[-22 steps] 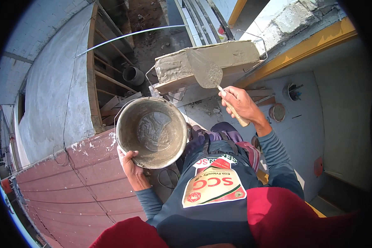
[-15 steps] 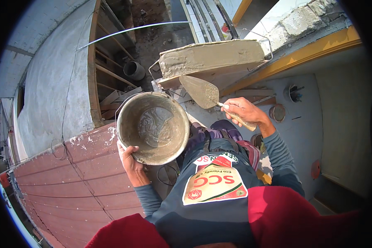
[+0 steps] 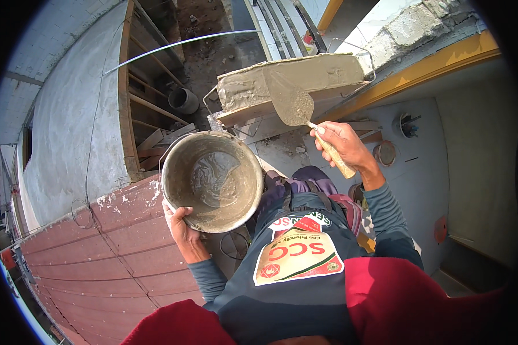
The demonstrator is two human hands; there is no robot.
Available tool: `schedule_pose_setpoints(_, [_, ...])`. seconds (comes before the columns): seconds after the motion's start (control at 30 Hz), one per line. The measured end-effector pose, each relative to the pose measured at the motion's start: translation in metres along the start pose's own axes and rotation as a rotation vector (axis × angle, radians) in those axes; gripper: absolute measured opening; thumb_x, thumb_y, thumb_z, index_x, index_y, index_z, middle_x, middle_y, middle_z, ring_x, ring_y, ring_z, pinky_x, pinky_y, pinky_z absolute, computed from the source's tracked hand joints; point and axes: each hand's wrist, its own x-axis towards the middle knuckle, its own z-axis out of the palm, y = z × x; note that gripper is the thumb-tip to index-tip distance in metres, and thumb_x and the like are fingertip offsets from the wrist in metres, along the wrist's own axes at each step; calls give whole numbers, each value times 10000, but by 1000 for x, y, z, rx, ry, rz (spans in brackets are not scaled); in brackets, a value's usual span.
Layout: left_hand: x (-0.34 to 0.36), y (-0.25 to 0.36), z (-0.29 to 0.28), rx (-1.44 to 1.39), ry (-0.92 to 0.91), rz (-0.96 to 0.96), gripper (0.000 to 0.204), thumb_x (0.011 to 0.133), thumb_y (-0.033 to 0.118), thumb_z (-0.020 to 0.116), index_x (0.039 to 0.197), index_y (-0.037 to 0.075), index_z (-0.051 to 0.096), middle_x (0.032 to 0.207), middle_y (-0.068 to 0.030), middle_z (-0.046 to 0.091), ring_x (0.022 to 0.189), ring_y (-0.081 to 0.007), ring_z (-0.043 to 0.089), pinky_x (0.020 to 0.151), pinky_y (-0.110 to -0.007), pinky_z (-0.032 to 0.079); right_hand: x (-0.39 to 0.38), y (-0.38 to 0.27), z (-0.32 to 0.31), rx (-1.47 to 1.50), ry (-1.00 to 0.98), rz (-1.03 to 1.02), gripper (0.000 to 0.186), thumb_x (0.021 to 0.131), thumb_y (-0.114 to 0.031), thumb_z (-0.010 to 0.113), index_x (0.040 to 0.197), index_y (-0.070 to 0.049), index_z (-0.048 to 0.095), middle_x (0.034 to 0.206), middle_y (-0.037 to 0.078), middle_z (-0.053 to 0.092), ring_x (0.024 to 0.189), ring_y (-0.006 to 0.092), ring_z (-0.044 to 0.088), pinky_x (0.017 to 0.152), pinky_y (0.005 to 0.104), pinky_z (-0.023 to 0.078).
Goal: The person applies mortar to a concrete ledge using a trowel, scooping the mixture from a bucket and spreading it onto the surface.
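Note:
My left hand (image 3: 182, 231) grips the rim of a round bucket (image 3: 250, 190), thumb over the edge. Some wet grey mortar (image 3: 214, 178) lies in the bottom of the bucket. In my right hand (image 3: 344, 145) is the wooden handle of a pointed trowel (image 3: 292, 103), fingers closed round it. The trowel's mortar-smeared blade overlaps the front face of a long mortar-coated ledge (image 3: 242, 94) ahead of me; whether it touches is hard to tell. Beneath the coating runs a board (image 3: 253, 113) along the ledge's lower edge, with bent metal rods (image 3: 209, 102) at its ends.
A reddish panelled surface (image 3: 109, 247) slopes at the left below a grey wall (image 3: 75, 121). A yellow beam (image 3: 431, 75) crosses the right side. Down on the floor stand a tool bucket (image 3: 407, 125) and a round container (image 3: 384, 153). Another bucket (image 3: 183, 100) sits low beyond the ledge.
The trowel has swung up and right, from the ledge's lower edge to over its face. My left hand and the bucket have barely moved.

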Motion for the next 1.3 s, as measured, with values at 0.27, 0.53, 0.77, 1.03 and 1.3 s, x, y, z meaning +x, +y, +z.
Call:
schedule_pose_setpoints(0.27, [-3,3,14,24,-113,21,773,616,-167,479,1377,-45,427,1205,-173,599,1038,-291,643,891,-383,583,20,16,14,-699,383,-623,284,998,-220,607,988,63,592,868,272,621,815,484,594,715,478,481])
schedule_pose_setpoints(0.53, [-17,11,44,37,-113,42,673,606,-167,483,1261,-14,471,1157,-154,592,1041,-294,622,906,-389,566,3,32,22,-408,362,-623,339,988,-248,644,1115,67,638,828,210,673,682,293,641,672,389,516])
schedule_pose_setpoints(0.77, [-33,10,68,50,-188,7,667,622,-175,496,1269,-20,466,1170,-169,597,1066,-312,626,958,-423,565,-42,62,8,-230,308,-482,339,968,-249,666,1085,69,650,850,269,677,760,370,688,699,408,519])
schedule_pose_setpoints(1.03, [-53,-39,141,79,-344,-109,573,607,-176,511,1143,25,527,1126,-146,630,1027,-306,653,912,-426,598,-105,108,-39,-14,429,-350,333,984,-263,654,1072,58,648,680,82,603,574,123,562,549,311,462])
schedule_pose_setpoints(1.3, [-62,-95,180,138,-444,-207,602,625,-173,520,1198,12,516,1187,-159,632,1061,-303,649,941,-418,575,-163,130,-90,-209,604,-340,339,976,-257,659,1095,60,639,690,121,624,536,170,580,555,340,470])
